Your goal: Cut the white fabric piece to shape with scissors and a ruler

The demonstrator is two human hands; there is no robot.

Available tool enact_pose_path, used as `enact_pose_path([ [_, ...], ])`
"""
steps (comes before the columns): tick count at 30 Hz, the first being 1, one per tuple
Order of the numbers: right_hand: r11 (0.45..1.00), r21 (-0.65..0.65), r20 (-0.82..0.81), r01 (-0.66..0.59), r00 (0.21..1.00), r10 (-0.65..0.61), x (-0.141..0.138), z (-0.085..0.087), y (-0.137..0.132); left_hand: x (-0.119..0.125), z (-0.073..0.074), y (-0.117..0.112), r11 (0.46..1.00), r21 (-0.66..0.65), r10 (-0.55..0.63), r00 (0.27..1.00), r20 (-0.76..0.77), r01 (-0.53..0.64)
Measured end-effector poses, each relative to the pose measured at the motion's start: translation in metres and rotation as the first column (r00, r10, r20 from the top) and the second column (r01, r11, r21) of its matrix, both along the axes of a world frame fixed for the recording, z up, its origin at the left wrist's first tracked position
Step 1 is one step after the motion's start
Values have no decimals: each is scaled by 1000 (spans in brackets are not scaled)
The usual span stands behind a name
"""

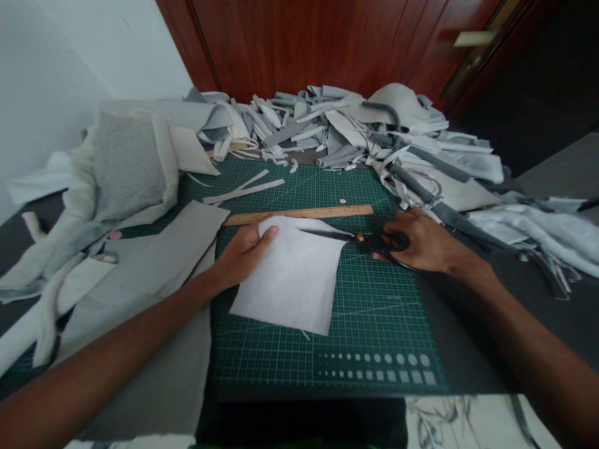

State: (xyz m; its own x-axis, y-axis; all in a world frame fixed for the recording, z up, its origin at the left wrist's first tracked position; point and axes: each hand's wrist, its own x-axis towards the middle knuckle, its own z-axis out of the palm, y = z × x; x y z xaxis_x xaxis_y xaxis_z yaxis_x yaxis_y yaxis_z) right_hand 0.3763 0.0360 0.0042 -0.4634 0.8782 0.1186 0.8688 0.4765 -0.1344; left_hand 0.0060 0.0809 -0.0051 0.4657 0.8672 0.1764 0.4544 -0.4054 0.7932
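Note:
A pale grey square of fabric (290,277) lies on the green cutting mat (374,324). My left hand (243,252) grips its upper left corner, thumb on top of the cloth. My right hand (421,240) is closed round the handles of black scissors (355,237), whose blades point left over the fabric's top right edge. A wooden ruler (299,214) lies on the mat just beyond the fabric, running left to right.
A heap of grey and white fabric strips (355,131) fills the back of the table before a red-brown door (318,43). Larger grey fabric pieces (154,249) and a folded bundle (126,162) lie at the left. More scraps (538,231) spread at the right.

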Motion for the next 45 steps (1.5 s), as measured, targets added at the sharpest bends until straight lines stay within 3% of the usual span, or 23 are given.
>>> enact_pose_path([
  [7, 999, -33, -32, 13, 999, -14, 0, 2, -1, 0, -5, 1, 1000, 16, 14, 999, 51, -15],
  [19, 989, -128, -37, 67, 997, -72, 26, 0, -1, -5, -5, 6, 993, 22, 113, 989, 92, -115],
  [33, 991, -134, -61, 22, 998, -31, 20, 3, 1, -2, 2, 3, 1000, 3, 15, 999, 48, -15],
  [45, 990, -143, -84, 17, 996, -29, 18, 5, 1, -3, -3, 6, 992, 109, 69, 998, 10, -70],
])
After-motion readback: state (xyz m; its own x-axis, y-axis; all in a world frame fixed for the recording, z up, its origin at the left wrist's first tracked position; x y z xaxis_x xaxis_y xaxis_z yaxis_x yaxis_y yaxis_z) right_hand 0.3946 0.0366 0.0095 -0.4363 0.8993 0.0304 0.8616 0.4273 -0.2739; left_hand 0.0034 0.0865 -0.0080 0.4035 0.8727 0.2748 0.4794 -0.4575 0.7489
